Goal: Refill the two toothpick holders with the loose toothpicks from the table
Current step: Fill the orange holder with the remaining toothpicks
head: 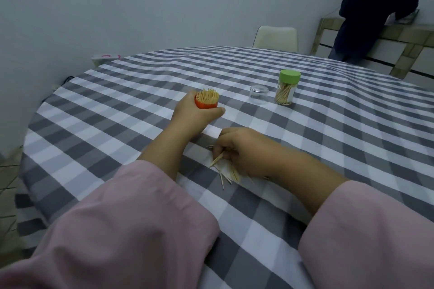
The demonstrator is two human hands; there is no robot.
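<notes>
Head view: I see my left hand (pixel 191 116) gripping the orange toothpick holder (pixel 206 101), packed full, above the checked tablecloth (pixel 328 148). My right hand (pixel 237 150) pinches a few loose toothpicks (pixel 226 175) from the scattered pile. The green-capped holder (pixel 287 88) stands closed beyond, a clear cap (pixel 259 94) beside it.

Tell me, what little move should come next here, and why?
Probably lift the right hand toward the orange holder and slip its pinched toothpicks in. The left hand grips that holder upright and open, already quite full, while more loose toothpicks lie on the tablecloth under the right hand.
</notes>
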